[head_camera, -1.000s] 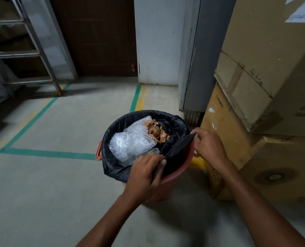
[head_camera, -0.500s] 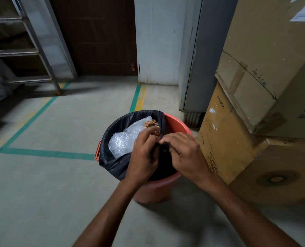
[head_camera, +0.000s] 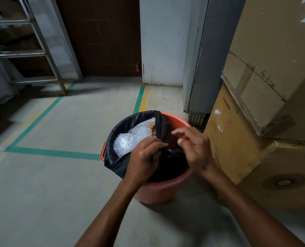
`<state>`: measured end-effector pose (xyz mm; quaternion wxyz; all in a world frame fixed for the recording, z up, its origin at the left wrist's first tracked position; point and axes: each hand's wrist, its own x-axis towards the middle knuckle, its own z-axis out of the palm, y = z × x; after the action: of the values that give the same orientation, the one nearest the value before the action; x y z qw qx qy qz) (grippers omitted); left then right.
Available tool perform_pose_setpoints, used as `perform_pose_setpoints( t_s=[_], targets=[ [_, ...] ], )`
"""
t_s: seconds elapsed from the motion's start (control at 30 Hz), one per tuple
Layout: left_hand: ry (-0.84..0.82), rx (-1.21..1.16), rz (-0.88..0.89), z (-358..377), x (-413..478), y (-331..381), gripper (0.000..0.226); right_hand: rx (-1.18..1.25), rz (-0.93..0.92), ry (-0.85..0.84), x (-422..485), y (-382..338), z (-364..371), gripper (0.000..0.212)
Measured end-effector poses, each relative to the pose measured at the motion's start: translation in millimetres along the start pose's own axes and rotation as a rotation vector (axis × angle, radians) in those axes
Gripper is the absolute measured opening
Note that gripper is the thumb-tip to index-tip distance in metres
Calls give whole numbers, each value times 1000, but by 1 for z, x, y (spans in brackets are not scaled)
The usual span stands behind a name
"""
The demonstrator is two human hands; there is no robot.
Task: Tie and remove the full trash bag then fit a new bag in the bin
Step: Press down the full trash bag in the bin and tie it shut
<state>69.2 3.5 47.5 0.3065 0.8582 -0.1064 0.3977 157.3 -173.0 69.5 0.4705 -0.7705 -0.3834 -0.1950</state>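
Early stage: black trash bag [head_camera: 116,163] in the orange bin [head_camera: 166,189], rim peeled off on the right-hand side only, untied, no new bag visible. Left hand [head_camera: 144,161] clenched on gathered bag edge; right hand [head_camera: 195,150] just beside, fingers loose, grip unclear. Count: one bin, one bag, two hands.

Orange-red bin [head_camera: 158,193], plain, with an orange-red side handle [head_camera: 103,152]. Black trash bag [head_camera: 116,163], glossy, unpatterned. Clear bubble wrap [head_camera: 130,141] inside, whitish with a dotted bubble texture; beside it brownish-orange scraps [head_camera: 152,128], possibly crumpled paper, too small to tell. Pale grey floor [head_camera: 50,193] marked with green tape lines [head_camera: 55,152] and a yellow stripe [head_camera: 145,98] alongside one of them. Brown cardboard boxes [head_camera: 272,50], one with a black hand-drawn arrow line and writing, the lower yellower box [head_camera: 224,139] with dark print. Dark brown door [head_camera: 103,36]. Silver-grey ladder [head_camera: 41,50].
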Motion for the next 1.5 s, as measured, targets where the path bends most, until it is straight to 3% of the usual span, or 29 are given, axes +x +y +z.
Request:
perform_pose_setpoints(
  t_s=[0.17, 0.37, 0.53, 0.67, 0.9, 1.13, 1.33, 1.4, 1.5],
  targets=[
    [-28, 61, 125, 1, -15, 6, 17, -191, 436, -100, 57, -3, 30, 25],
    [-44, 63, 176, -1, -15, 6, 15, -570, 487, -432, 101, -5, 89, 35],
    [-60, 76, 198, -3, -17, 5, 16, -736, 484, -306, 103, 3, 93, 11],
    [-6, 99, 176, -2, -13, 2, 23, -550, 522, -178, 103, 11, 72, 21],
    [131, 103, -17, -3, 14, -5, 20, -98, 449, -44, 65, -17, 18, 18],
    [-39, 87, 38, 2, 37, -7, 22, 108, 290, -183, 9, -39, -15, 18],
    [-57, -112, -52, 11, 45, 4, 31, 244, 285, -113, -12, -30, -17, 3],
    [-9, -168, -95, 12, 46, 7, 32, 176, 275, -75, -14, -26, -20, 21],
    [12, -189, -146, 13, 45, 14, 34, 22, 264, -137, -16, -16, -22, 69]
  ],
)
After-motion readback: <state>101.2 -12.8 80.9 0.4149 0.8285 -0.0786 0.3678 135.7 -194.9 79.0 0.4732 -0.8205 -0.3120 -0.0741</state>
